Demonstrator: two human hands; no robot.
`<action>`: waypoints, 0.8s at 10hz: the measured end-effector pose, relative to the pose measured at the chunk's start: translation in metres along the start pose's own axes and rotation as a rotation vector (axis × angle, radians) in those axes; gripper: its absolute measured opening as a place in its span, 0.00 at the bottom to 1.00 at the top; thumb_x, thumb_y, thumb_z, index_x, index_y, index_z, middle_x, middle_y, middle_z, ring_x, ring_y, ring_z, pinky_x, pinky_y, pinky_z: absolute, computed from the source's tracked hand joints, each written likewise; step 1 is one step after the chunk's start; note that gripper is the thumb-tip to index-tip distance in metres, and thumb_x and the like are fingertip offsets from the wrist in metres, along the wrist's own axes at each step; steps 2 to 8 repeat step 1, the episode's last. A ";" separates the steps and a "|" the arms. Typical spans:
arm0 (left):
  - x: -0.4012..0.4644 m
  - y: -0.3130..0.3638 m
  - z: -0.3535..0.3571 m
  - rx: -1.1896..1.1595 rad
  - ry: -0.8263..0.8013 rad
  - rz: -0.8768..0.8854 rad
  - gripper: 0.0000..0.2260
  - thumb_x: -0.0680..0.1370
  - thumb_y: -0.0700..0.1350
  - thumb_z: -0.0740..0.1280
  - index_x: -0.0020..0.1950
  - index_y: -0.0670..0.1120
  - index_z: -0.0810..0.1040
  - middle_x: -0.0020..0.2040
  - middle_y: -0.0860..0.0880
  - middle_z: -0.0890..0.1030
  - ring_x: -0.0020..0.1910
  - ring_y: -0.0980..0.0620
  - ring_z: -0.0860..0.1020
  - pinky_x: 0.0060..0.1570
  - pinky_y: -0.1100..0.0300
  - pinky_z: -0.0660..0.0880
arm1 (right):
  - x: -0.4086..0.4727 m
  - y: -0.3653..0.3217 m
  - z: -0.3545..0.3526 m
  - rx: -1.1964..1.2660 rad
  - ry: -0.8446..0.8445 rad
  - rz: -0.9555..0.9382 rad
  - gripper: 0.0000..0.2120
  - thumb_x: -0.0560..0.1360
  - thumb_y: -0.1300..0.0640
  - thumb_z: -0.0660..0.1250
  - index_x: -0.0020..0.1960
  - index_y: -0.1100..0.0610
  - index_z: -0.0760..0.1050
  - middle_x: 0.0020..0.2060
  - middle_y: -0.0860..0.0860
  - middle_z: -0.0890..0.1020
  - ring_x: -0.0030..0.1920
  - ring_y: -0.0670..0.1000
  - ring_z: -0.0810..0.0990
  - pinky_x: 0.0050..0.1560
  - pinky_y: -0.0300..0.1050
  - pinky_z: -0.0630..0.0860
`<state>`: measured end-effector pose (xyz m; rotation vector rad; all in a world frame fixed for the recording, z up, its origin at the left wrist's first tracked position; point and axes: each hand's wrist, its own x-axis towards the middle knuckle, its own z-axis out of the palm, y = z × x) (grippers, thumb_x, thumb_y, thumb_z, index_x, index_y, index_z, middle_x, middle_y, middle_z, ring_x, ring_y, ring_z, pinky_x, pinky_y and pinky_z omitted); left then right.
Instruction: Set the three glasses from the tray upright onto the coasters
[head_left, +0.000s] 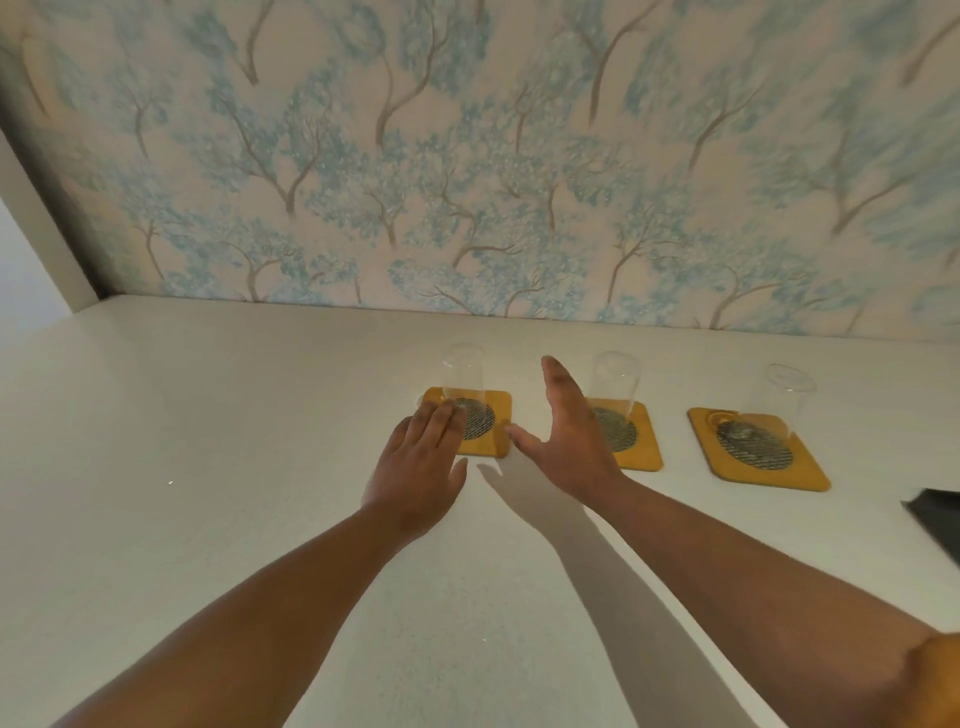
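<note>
Three clear glasses stand upright on three yellow coasters in a row on the white counter. The left glass (464, 375) is on the left coaster (496, 415), the middle glass (616, 382) on the middle coaster (644, 441), the right glass (785, 400) on the right coaster (763, 467). My left hand (423, 462) lies flat, fingers together, its tips at the left coaster's near edge, holding nothing. My right hand (569, 431) is spread between the left and middle coasters, empty, and covers part of the middle coaster.
A wall with blue tree wallpaper (467, 182) rises right behind the counter (208, 467). A dark flat object (937, 519), perhaps the tray, pokes in at the right edge. A white panel (31, 244) bounds the left side.
</note>
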<state>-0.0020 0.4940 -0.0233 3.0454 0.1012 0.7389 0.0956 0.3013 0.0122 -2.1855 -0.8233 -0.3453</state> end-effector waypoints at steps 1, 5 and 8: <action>0.013 0.026 -0.024 -0.022 0.033 0.025 0.31 0.80 0.56 0.59 0.79 0.43 0.61 0.79 0.43 0.66 0.79 0.42 0.61 0.75 0.45 0.62 | -0.005 0.003 -0.036 -0.092 0.043 -0.036 0.43 0.78 0.46 0.70 0.82 0.60 0.51 0.82 0.57 0.58 0.81 0.54 0.55 0.78 0.55 0.58; 0.013 0.026 -0.024 -0.022 0.033 0.025 0.31 0.80 0.56 0.59 0.79 0.43 0.61 0.79 0.43 0.66 0.79 0.42 0.61 0.75 0.45 0.62 | -0.005 0.003 -0.036 -0.092 0.043 -0.036 0.43 0.78 0.46 0.70 0.82 0.60 0.51 0.82 0.57 0.58 0.81 0.54 0.55 0.78 0.55 0.58; 0.013 0.026 -0.024 -0.022 0.033 0.025 0.31 0.80 0.56 0.59 0.79 0.43 0.61 0.79 0.43 0.66 0.79 0.42 0.61 0.75 0.45 0.62 | -0.005 0.003 -0.036 -0.092 0.043 -0.036 0.43 0.78 0.46 0.70 0.82 0.60 0.51 0.82 0.57 0.58 0.81 0.54 0.55 0.78 0.55 0.58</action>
